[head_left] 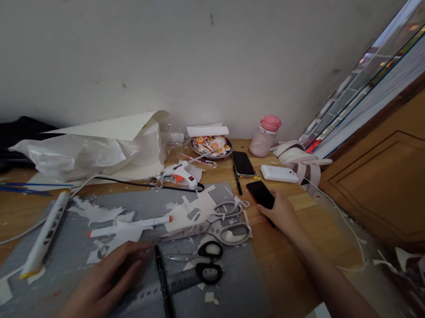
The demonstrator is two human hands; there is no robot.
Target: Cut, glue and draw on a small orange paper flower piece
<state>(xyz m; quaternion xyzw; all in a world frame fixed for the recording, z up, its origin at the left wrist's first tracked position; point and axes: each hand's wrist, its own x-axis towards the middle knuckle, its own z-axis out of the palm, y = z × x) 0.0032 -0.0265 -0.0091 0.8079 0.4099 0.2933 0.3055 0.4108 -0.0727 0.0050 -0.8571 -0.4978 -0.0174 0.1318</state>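
My right hand (281,212) rests on a dark phone with a red edge (260,193) lying on the wooden desk (293,258); its fingers curl round the phone's near end. My left hand (106,279) lies on the grey cutting mat (234,283), fingers loosely bent, fingertips touching a black pen (163,284) and paper scraps. Beside it lie a metal ruler (163,289), black-handled scissors (207,261) and larger grey scissors (216,223). A white marker with an orange cap (130,227) lies among cut paper.
A glue gun (181,175) with black cord, a second black phone (243,163), a white power bank (279,173), a pink bottle (265,136), a dish of stickers (211,146), crumpled paper and plastic (92,150) crowd the back. A white tube (44,235) lies left.
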